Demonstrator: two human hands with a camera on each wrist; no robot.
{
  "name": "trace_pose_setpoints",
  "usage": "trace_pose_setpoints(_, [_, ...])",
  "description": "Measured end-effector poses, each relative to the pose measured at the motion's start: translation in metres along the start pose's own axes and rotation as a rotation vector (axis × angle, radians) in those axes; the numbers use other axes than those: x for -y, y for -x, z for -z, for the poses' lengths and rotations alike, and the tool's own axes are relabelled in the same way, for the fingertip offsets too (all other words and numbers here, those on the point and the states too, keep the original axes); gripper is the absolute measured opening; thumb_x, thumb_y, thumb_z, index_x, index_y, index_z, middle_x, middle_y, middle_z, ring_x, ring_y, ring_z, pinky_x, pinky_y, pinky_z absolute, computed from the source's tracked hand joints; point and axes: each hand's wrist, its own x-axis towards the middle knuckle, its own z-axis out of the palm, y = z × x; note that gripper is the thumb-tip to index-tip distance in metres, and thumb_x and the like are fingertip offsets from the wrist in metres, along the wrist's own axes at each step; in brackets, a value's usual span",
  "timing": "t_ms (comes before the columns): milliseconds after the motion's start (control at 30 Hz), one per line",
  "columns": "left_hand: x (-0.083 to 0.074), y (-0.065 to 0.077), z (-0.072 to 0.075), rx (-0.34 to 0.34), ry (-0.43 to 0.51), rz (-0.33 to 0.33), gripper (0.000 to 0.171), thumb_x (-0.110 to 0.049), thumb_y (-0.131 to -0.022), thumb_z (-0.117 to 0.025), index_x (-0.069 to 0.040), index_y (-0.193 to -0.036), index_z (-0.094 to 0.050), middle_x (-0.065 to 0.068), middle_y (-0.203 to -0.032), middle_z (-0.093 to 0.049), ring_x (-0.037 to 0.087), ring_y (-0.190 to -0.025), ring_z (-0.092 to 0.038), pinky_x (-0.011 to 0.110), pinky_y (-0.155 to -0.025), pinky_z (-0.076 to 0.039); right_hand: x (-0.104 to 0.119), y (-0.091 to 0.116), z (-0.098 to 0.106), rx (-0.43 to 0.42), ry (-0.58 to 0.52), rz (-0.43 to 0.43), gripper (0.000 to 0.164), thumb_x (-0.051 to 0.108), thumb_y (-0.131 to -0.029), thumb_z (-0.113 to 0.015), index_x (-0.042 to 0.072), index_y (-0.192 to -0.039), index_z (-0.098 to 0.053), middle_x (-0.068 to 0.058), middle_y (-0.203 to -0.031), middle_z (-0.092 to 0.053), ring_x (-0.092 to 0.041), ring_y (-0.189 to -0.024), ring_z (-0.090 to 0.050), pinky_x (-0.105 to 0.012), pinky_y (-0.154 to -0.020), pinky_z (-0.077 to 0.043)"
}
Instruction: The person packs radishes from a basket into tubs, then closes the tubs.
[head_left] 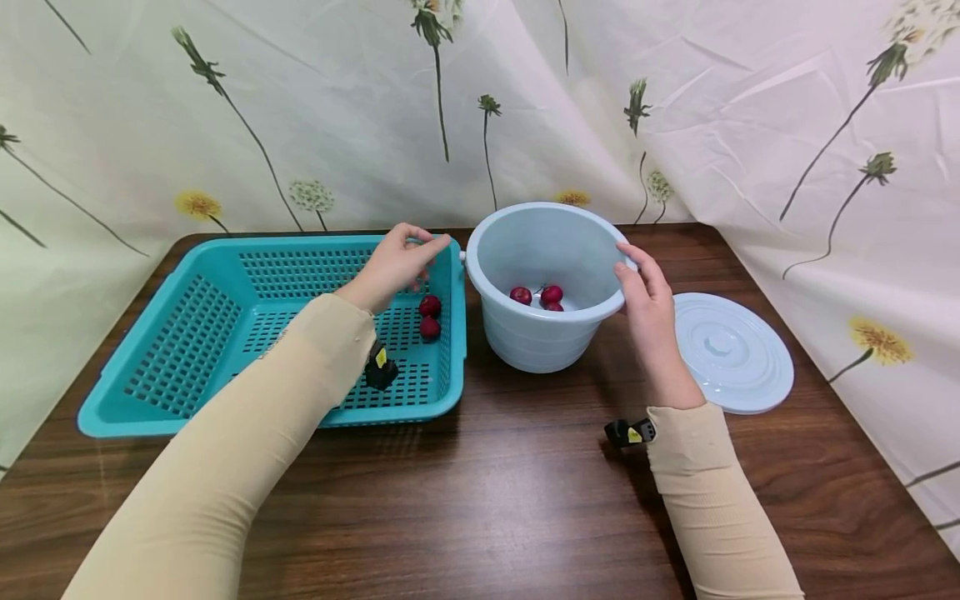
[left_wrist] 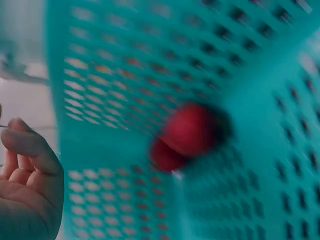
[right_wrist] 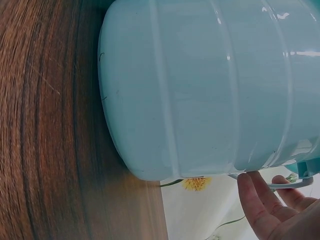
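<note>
My left hand (head_left: 397, 262) hovers over the right end of the teal plastic basket (head_left: 442, 392), its fingers loosely bent and no fruit visible in them. Two small, round, dark-red fruits (head_left: 430, 317) lie below it on the basket floor; the left wrist view shows the same fruits (left_wrist: 190, 131) blurred, with the fingers at its left edge. A pale blue bucket (head_left: 536, 342) stands upright beside the basket, with several red fruits (head_left: 551, 294) at its bottom. My right hand (head_left: 651, 300) grips the bucket's right rim; the right wrist view shows its fingers (right_wrist: 257, 200) against the outer wall near the handle.
A round pale blue lid (head_left: 731, 358) lies flat on the brown wooden table (head_left: 510, 508), right of the bucket. Behind the table hangs a white cloth (head_left: 337, 108) printed with dandelions. The basket's right rim stands close to the bucket's left side.
</note>
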Motion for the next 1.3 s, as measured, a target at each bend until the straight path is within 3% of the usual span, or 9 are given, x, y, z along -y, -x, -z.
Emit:
trace_pose_setpoints(133, [0.017,-0.006,0.002,0.029,-0.089,0.03,0.053,-0.046,-0.1,-0.053,-0.009,-0.137,-0.043,0.007,-0.092,-0.052,0.02,-0.074,-0.049,0.033,-0.067,-0.045,0.0,0.0,0.0,-0.005,0.014,0.003,0.042,0.03,-0.102,-0.049,0.016,-0.142,-0.053,-0.002,-0.144,-0.049,-0.021,-0.112,-0.052,-0.02,-0.078,-0.051])
trace_pose_setpoints(333, [0.031,-0.011,0.004,0.076,-0.212,0.056,0.043,-0.034,-0.104,-0.05,-0.005,-0.136,-0.046,0.017,-0.108,-0.056,0.02,-0.071,-0.049,0.036,-0.068,-0.046,0.0,0.0,0.0,0.003,0.011,-0.005,0.043,0.03,-0.102,-0.048,0.016,-0.142,-0.052,-0.002,-0.146,-0.048,-0.02,-0.114,-0.052,-0.021,-0.08,-0.051])
trace_pose_setpoints(667, [0.052,-0.019,0.008,0.21,-0.386,0.176,0.056,-0.034,-0.1,-0.058,-0.003,-0.143,-0.039,0.021,-0.139,-0.046,0.027,-0.098,-0.056,0.028,-0.066,-0.045,-0.001,0.0,0.002,-0.005,0.029,-0.002,0.043,0.031,-0.102,-0.048,0.017,-0.142,-0.053,-0.002,-0.145,-0.049,-0.021,-0.114,-0.052,-0.02,-0.078,-0.051])
trace_pose_setpoints(900, [0.056,-0.02,0.008,0.276,-0.446,0.236,0.06,-0.039,-0.1,-0.057,-0.007,-0.147,-0.039,0.019,-0.137,-0.054,0.028,-0.103,-0.059,0.031,-0.075,-0.05,0.001,0.0,0.001,0.004,0.017,0.0,0.043,0.03,-0.102,-0.048,0.016,-0.143,-0.052,-0.003,-0.146,-0.048,-0.022,-0.115,-0.051,-0.02,-0.079,-0.051])
trace_pose_setpoints(1033, [0.055,-0.019,0.008,0.279,-0.444,0.234,0.056,-0.039,-0.1,-0.056,-0.007,-0.144,-0.042,0.019,-0.135,-0.056,0.028,-0.104,-0.059,0.037,-0.084,-0.053,0.001,0.0,0.001,0.008,0.018,0.007,0.043,0.03,-0.102,-0.048,0.016,-0.143,-0.052,-0.003,-0.146,-0.048,-0.021,-0.114,-0.051,-0.02,-0.079,-0.05])
trace_pose_setpoints(1200, [0.053,-0.018,0.006,0.264,-0.458,0.221,0.05,-0.038,-0.1,-0.057,-0.005,-0.136,-0.047,0.018,-0.13,-0.054,0.028,-0.101,-0.059,0.039,-0.085,-0.054,0.001,0.001,0.002,0.006,0.012,0.006,0.043,0.03,-0.102,-0.048,0.016,-0.143,-0.052,-0.003,-0.145,-0.048,-0.021,-0.113,-0.052,-0.019,-0.079,-0.05])
trace_pose_setpoints(1300, [0.053,-0.017,0.006,0.278,-0.482,0.242,0.054,-0.04,-0.101,-0.055,-0.004,-0.139,-0.044,0.018,-0.131,-0.054,0.029,-0.104,-0.059,0.04,-0.087,-0.054,0.001,0.001,0.001,0.013,0.01,-0.001,0.044,0.03,-0.103,-0.048,0.016,-0.144,-0.051,-0.004,-0.145,-0.048,-0.02,-0.113,-0.052,-0.019,-0.079,-0.051])
